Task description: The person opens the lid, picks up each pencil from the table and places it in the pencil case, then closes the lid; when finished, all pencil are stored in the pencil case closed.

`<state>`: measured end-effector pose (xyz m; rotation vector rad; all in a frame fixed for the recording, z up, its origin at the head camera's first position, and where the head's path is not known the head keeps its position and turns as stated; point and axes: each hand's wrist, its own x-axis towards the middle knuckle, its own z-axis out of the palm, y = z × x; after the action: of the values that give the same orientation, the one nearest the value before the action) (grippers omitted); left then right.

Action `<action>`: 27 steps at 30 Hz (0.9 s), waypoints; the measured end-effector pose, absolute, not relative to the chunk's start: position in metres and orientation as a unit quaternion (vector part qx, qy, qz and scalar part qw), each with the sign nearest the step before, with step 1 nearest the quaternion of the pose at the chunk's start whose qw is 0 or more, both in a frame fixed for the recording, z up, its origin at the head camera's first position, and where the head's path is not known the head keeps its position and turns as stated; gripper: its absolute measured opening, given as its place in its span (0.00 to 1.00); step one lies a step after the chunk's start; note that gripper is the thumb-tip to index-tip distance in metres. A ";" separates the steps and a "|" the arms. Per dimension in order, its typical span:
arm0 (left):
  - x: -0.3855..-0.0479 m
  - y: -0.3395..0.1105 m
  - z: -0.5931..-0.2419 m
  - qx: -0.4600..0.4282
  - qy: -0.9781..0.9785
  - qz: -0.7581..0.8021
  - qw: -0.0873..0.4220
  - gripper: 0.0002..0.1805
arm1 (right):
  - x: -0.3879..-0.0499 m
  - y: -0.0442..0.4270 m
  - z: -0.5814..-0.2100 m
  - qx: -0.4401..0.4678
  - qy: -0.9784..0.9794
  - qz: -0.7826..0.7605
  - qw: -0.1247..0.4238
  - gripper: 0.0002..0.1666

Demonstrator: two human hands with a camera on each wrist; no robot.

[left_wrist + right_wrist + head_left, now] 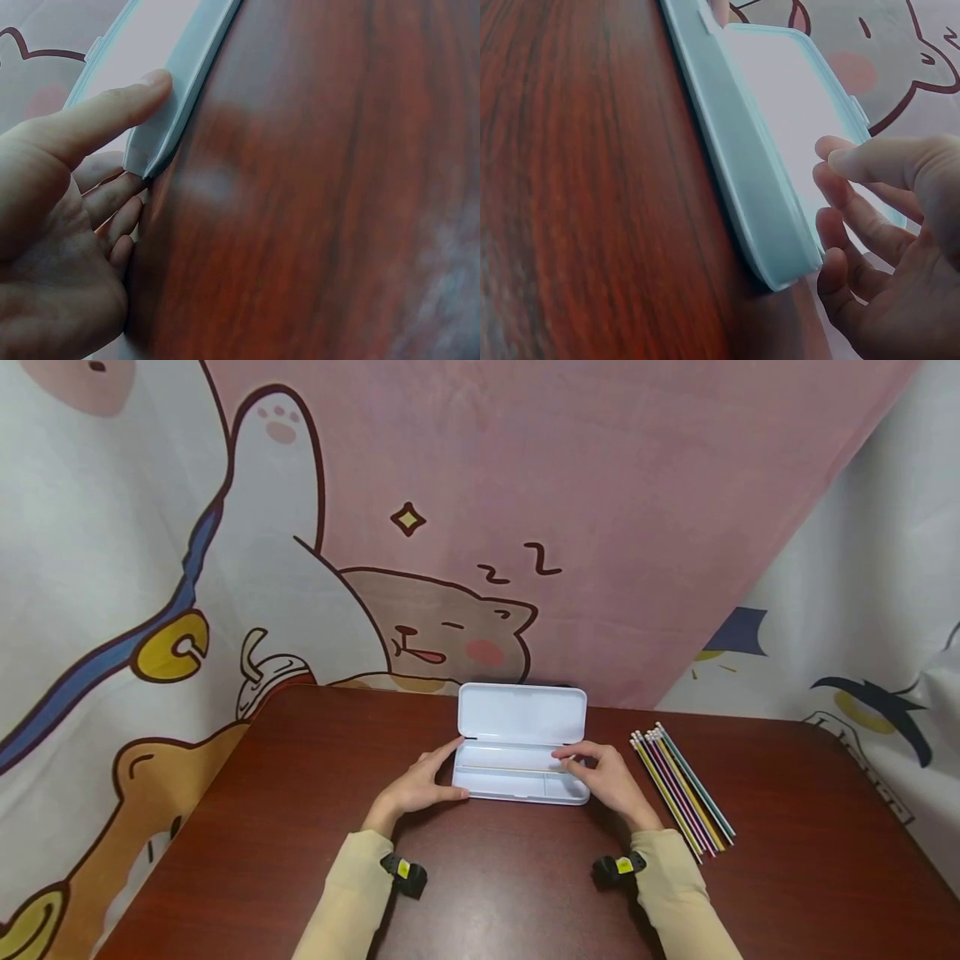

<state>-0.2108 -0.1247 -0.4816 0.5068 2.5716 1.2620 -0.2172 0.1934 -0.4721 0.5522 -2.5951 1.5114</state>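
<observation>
A white pencil case point(498, 785) lies with its lid point(521, 714) raised at the back. My left hand point(416, 787) holds the case's left end, thumb at the front corner and index finger near the hinge. In the left wrist view the thumb point(142, 97) presses the case's wall. A thin yellowish line, like a pencil point(510, 768), runs along the inside of the case. My right hand point(609, 777) hovers over the case's right part, thumb and index finger bent towards each other. Nothing shows between its fingertips point(840, 161) in the right wrist view.
A bundle of several coloured pencils point(682, 793) lies on the dark red-brown table point(495, 885), right of my right hand. A printed cloth point(637, 485) with cartoon animals hangs behind the table and at its sides.
</observation>
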 end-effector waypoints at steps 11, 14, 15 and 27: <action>-0.210 -0.124 -0.482 0.174 0.876 0.435 0.116 0.49 | -0.208 0.213 -0.470 0.150 -0.843 0.516 0.036 0.09; -0.211 -0.125 -0.481 0.172 0.876 0.435 0.116 0.48 | -0.207 0.220 -0.470 0.152 -0.846 0.509 0.045 0.09; -0.210 -0.125 -0.480 0.173 0.876 0.434 0.116 0.48 | -0.206 0.222 -0.470 0.151 -0.847 0.507 0.046 0.09; -0.209 -0.126 -0.480 0.177 0.874 0.437 0.117 0.48 | -0.197 0.252 -0.466 0.121 -0.869 0.477 0.049 0.10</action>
<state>-0.2092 -0.1256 -0.4802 0.5171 2.5591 1.2779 -0.1969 0.2524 -0.4662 0.3677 -2.6492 1.4538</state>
